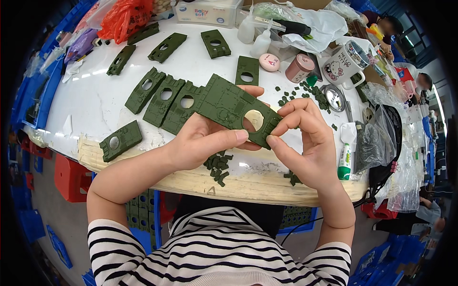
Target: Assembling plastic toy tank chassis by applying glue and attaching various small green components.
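Note:
A dark green plastic model tank hull [226, 97] with a round hole near its right end is held above the table's front edge. My left hand [202, 143] grips it from below, thumb on its near edge beside the hole. My right hand [307, 148] pinches the right end between thumb and fingers; whether a small part is also between the fingertips cannot be seen. Just left of it, several matching hulls [143, 90] lie side by side. Below my hands is a heap of small green parts [218, 164], and another scatter of small parts [318, 97] lies to the right.
More hulls [168, 47] lie toward the back, and one hull [121, 140] is at the front left. On the right stand a white mug [338, 64], a pink tin [299, 68] and a green-and-white tube [344, 159]. Squeeze bottles [261, 43] and a plastic box [207, 13] are behind.

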Tool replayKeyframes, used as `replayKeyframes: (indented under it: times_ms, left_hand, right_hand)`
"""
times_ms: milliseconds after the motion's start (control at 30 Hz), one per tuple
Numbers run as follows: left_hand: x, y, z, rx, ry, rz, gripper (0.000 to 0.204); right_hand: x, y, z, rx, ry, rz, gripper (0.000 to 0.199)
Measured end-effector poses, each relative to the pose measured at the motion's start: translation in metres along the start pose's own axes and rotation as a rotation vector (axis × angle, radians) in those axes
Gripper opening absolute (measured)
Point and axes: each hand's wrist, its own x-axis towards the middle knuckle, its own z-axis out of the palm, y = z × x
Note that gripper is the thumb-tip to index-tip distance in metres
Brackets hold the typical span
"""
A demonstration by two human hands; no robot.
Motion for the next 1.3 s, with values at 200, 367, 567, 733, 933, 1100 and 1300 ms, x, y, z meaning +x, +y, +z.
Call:
replayKeyframes:
  times_ms: [200,367,567,733,933,1100,1300]
  left_hand:
    - [-0.001,0.008,-0.004,-0.019,0.019,0.006,0.074]
    - [-0.002,0.01,-0.006,-0.029,0.008,0.026,0.072]
    - [-0.004,0.008,-0.006,-0.009,0.016,0.042,0.072]
    - [-0.001,0.013,-0.006,-0.011,-0.015,0.005,0.077]
    - [0.002,0.019,-0.01,-0.034,-0.092,-0.098,0.077]
    - [0.002,0.014,-0.012,0.016,-0.214,-0.179,0.07]
    - [-0.001,0.018,-0.015,0.034,-0.275,-0.273,0.066]
  right_hand:
    - [0.002,-0.008,-0.01,-0.103,0.04,-0.196,0.023]
    - [0.004,-0.014,-0.006,-0.551,0.023,-0.47,0.032]
    - [-0.002,-0.014,0.003,-0.766,0.077,-0.658,0.035]
    - [-0.003,-0.018,-0.005,-0.57,0.054,-0.566,0.032]
    - [0.001,-0.001,-0.009,-0.178,0.155,-0.405,0.025]
    - [0.0,0.0,-0.001,0.044,0.108,-0.125,0.025]
    - [0.0,0.001,0.0,0.117,-0.01,0.015,0.029]
